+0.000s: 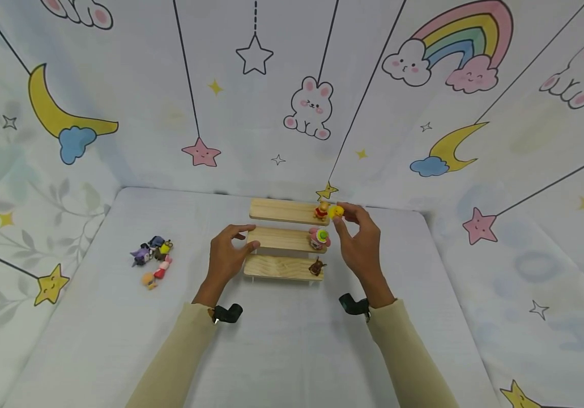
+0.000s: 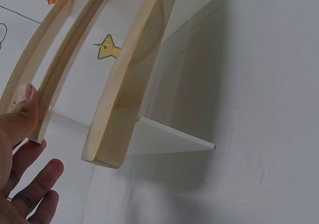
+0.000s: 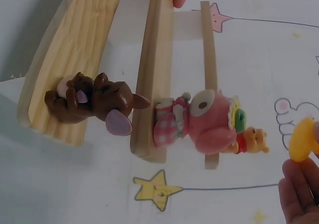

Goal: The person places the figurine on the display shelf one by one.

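Observation:
A three-tier wooden shelf [image 1: 284, 266] on white supports stands mid-table. My left hand [image 1: 226, 253] pinches the left end of its middle tier, thumb in front in the left wrist view. My right hand [image 1: 360, 243] pinches a small yellow toy figure [image 1: 336, 212] beside the right end of the top tier; the right wrist view cuts off part of both. On that tier stands a bear figurine in a red shirt [image 3: 251, 140]. A pink figurine [image 3: 212, 127] occupies the middle tier's right end. The bottom tier carries a brown long-eared figurine [image 3: 99, 102] at its right end.
Several small figurines lie in a cluster on the white tabletop, left of the shelf, among them a purple and black one [image 1: 142, 255] and a pink and red one [image 1: 162, 267]. A printed cloth backdrop [image 1: 251, 124] rises behind the table.

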`<state>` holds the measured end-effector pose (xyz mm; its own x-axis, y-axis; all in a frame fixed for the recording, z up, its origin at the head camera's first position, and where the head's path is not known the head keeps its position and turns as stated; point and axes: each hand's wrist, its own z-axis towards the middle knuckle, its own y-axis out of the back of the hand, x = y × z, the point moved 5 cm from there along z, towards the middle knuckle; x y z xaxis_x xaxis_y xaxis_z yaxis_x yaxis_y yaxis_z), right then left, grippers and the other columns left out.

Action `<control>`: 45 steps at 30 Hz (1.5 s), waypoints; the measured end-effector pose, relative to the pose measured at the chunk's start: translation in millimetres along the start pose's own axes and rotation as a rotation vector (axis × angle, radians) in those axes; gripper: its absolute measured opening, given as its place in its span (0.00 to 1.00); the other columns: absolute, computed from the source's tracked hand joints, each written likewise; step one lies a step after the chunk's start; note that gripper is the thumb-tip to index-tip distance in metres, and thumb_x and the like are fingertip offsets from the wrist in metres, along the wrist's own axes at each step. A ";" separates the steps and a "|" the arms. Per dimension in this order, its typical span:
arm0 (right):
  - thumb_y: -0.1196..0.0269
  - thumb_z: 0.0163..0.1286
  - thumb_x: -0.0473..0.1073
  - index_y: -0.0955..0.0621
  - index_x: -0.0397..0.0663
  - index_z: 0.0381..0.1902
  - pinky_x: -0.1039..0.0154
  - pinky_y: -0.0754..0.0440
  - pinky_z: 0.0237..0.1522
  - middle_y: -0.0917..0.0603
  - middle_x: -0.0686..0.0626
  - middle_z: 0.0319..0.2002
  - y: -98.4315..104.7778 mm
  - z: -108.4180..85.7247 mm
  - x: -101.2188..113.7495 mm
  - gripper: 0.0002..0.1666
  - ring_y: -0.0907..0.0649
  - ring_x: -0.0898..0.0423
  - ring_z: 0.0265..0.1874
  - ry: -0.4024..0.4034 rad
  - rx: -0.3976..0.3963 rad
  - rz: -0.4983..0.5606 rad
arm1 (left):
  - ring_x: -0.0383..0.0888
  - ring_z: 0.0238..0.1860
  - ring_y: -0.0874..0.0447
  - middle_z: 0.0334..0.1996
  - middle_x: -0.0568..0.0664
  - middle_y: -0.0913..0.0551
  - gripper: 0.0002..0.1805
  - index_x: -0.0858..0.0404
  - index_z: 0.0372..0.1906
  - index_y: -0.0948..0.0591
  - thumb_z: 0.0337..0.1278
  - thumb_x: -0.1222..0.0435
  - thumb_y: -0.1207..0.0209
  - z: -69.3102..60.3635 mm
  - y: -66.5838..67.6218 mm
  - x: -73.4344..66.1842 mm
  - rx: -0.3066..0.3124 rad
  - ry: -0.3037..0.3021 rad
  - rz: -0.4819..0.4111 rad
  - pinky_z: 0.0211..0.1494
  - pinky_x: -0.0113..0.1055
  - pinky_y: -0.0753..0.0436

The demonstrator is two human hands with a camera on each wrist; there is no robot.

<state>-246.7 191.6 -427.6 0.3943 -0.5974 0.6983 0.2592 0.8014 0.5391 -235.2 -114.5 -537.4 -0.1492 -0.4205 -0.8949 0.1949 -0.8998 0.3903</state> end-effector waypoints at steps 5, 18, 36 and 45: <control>0.34 0.79 0.45 0.19 0.52 0.67 0.47 0.19 0.67 0.15 0.47 0.63 -6.0 4.3 6.0 0.22 0.16 0.49 0.60 0.029 0.006 0.003 | 0.55 0.56 0.15 0.58 0.50 0.12 0.26 0.50 0.61 0.12 0.56 0.57 0.23 0.2 -0.3 1.0 0.004 0.002 0.006 0.61 0.56 0.18; 0.30 0.75 0.43 0.18 0.49 0.65 0.49 0.19 0.66 0.14 0.46 0.61 -26.4 17.0 23.1 0.23 0.15 0.49 0.59 0.102 0.071 0.011 | 0.55 0.57 0.15 0.58 0.51 0.12 0.25 0.51 0.61 0.12 0.56 0.57 0.23 -0.4 -0.4 1.1 0.007 0.002 -0.002 0.62 0.58 0.18; 0.30 0.74 0.39 0.16 0.50 0.62 0.50 0.14 0.62 0.15 0.46 0.61 -57.9 27.6 29.1 0.20 0.15 0.49 0.58 0.087 0.217 -0.025 | 0.55 0.57 0.15 0.58 0.51 0.12 0.25 0.51 0.60 0.12 0.56 0.58 0.22 0.0 0.3 1.1 0.003 0.013 0.002 0.61 0.59 0.18; 0.29 0.74 0.42 0.16 0.49 0.61 0.50 0.16 0.63 0.13 0.45 0.59 -71.4 33.2 27.9 0.19 0.14 0.48 0.58 0.083 0.305 -0.125 | 0.55 0.57 0.15 0.58 0.50 0.12 0.25 0.50 0.61 0.12 0.56 0.57 0.23 0.3 -0.1 1.8 0.007 0.013 0.008 0.61 0.59 0.18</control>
<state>-283.5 116.7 -430.9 0.4500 -0.6759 0.5836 0.0394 0.6679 0.7432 -235.8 -115.2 -539.0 -0.1353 -0.4261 -0.8945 0.1891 -0.8973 0.3988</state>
